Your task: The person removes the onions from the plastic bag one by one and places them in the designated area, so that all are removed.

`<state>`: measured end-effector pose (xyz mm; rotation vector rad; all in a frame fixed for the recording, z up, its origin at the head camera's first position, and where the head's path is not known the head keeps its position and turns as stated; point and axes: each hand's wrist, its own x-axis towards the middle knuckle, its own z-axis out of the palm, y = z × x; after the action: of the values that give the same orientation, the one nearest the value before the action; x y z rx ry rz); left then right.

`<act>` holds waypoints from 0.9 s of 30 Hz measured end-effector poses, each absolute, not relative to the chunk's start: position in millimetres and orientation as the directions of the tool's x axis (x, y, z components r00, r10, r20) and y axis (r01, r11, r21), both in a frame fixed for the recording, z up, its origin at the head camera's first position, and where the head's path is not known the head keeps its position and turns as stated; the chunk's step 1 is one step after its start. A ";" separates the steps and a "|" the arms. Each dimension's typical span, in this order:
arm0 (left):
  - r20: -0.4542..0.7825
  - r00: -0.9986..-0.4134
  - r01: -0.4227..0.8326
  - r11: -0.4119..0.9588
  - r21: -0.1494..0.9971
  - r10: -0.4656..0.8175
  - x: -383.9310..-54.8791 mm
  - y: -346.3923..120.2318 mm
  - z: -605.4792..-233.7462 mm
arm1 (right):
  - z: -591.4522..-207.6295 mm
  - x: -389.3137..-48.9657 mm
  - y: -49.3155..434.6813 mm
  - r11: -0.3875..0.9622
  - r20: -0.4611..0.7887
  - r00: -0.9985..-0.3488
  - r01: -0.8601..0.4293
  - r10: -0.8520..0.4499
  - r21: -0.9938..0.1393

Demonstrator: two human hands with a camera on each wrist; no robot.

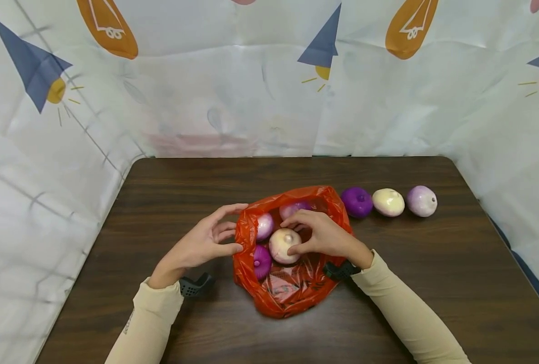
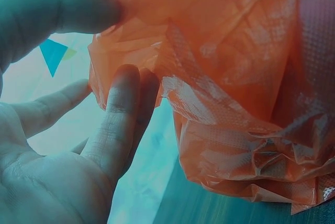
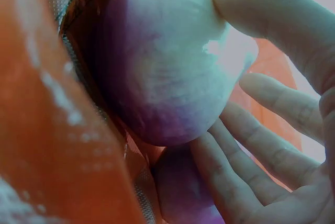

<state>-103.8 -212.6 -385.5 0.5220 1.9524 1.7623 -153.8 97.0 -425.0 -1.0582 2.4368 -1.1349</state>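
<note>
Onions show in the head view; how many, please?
7: three onions lined up right of the bag; four inside, including one held by the right hand; more may be hidden.

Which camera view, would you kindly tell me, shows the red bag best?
The head view: the red bag shows nearly whole there, mouth open, onions inside. The left wrist view has only crumpled folds by the left hand; the right wrist view, parts beside the pale onion in the right hand.
</note>
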 end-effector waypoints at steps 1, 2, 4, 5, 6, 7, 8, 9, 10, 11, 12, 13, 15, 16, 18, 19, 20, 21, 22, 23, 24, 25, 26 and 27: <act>-0.080 -0.823 -0.024 0.106 0.994 0.563 -103.8 -212.7 -385.5 | -425.2 -153.7 97.1 0.436 0.067 -0.703 -0.510 -0.708 -0.741; -0.080 -0.822 -0.025 0.103 0.994 0.564 -103.9 -212.8 -385.6 | -425.3 -153.6 97.2 0.441 0.061 -0.703 -0.509 -0.709 -0.739; -0.079 -0.820 -0.027 0.101 0.995 0.567 -104.1 -213.0 -385.7 | -425.8 -153.5 97.6 0.452 0.047 -0.700 -0.510 -0.712 -0.732; -0.079 -0.820 -0.027 0.100 0.995 0.568 -104.2 -213.1 -385.8 | -426.0 -153.5 97.6 0.458 0.040 -0.700 -0.507 -0.713 -0.730; -0.078 -0.819 -0.026 0.100 0.995 0.568 -104.3 -213.2 -385.9 | -426.2 -153.5 97.8 0.462 0.037 -0.700 -0.509 -0.713 -0.726; -0.078 -0.819 -0.026 0.099 0.995 0.568 -104.4 -213.3 -385.9 | -426.1 -153.4 97.8 0.467 0.034 -0.701 -0.510 -0.712 -0.723; -0.078 -0.819 -0.026 0.100 0.995 0.568 -104.5 -213.3 -386.0 | -426.2 -153.4 97.9 0.472 0.031 -0.702 -0.511 -0.712 -0.718; -0.078 -0.819 -0.025 0.100 0.995 0.568 -104.5 -213.4 -386.1 | -426.3 -153.3 97.8 0.478 0.030 -0.701 -0.515 -0.712 -0.712; -0.079 -0.820 -0.027 0.099 0.995 0.568 -104.5 -213.4 -386.1 | -426.3 -153.3 97.8 0.481 0.030 -0.701 -0.519 -0.712 -0.707; -0.079 -0.819 -0.028 0.098 0.995 0.568 -104.5 -213.5 -386.3 | -426.3 -153.3 97.8 0.482 0.032 -0.700 -0.524 -0.714 -0.702; -0.079 -0.819 -0.028 0.098 0.995 0.568 -104.4 -213.6 -386.4 | -426.0 -153.1 97.9 0.481 0.036 -0.697 -0.531 -0.716 -0.698; -0.078 -0.820 -0.027 0.099 0.995 0.567 -104.3 -213.7 -386.5 | -425.8 -153.0 97.9 0.478 0.038 -0.693 -0.535 -0.720 -0.697; -0.080 -0.821 -0.028 0.100 0.995 0.565 -104.1 -213.9 -386.6 | -425.5 -152.8 98.0 0.472 0.041 -0.685 -0.544 -0.728 -0.693; -0.080 -0.822 -0.028 0.100 0.995 0.564 -104.0 -213.9 -386.6 | -425.3 -152.7 98.0 0.472 0.041 -0.682 -0.547 -0.731 -0.691; -0.078 -0.822 -0.026 0.100 0.995 0.564 -103.9 -213.9 -386.5 | -424.8 -152.6 97.9 0.476 0.036 -0.677 -0.553 -0.735 -0.684; -0.081 -0.822 -0.029 0.101 0.995 0.563 -103.7 -213.9 -386.4 | -424.9 -152.6 98.0 0.480 0.032 -0.676 -0.555 -0.736 -0.680; -0.083 -0.822 -0.032 0.100 0.995 0.563 -103.6 -213.8 -386.3 | -424.9 -152.7 98.0 0.484 0.029 -0.674 -0.559 -0.738 -0.673; -0.083 -0.822 -0.034 0.097 0.995 0.563 -103.6 -213.8 -386.2 | -425.0 -152.7 98.1 0.488 0.028 -0.673 -0.563 -0.739 -0.667; -0.081 -0.821 -0.032 0.096 0.995 0.565 -103.6 -213.7 -386.2 | -425.0 -152.7 98.2 0.489 0.026 -0.672 -0.564 -0.740 -0.665; -0.081 -0.821 -0.032 0.096 0.995 0.565 -103.6 -213.6 -386.2 | -425.1 -152.7 98.4 0.489 0.026 -0.671 -0.566 -0.741 -0.663; -0.080 -0.821 -0.032 0.095 0.995 0.565 -103.6 -213.6 -386.2 | -425.2 -152.6 98.6 0.488 0.025 -0.670 -0.566 -0.742 -0.664; -0.080 -0.821 -0.031 0.096 0.995 0.565 -103.6 -213.5 -386.2 | -425.1 -152.5 98.8 0.487 0.026 -0.669 -0.566 -0.743 -0.665; -0.078 -0.821 -0.029 0.095 0.995 0.566 -103.8 -213.5 -386.3 | -425.0 -152.5 98.9 0.484 0.027 -0.667 -0.568 -0.744 -0.666; -0.076 -0.820 -0.027 0.094 0.995 0.567 -103.9 -213.5 -386.3 | -424.9 -152.4 99.0 0.483 0.027 -0.666 -0.568 -0.745 -0.666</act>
<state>-103.9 -213.5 -386.3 0.5281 1.9337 1.7743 -152.4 99.0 -424.9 -1.1187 2.4658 -0.9589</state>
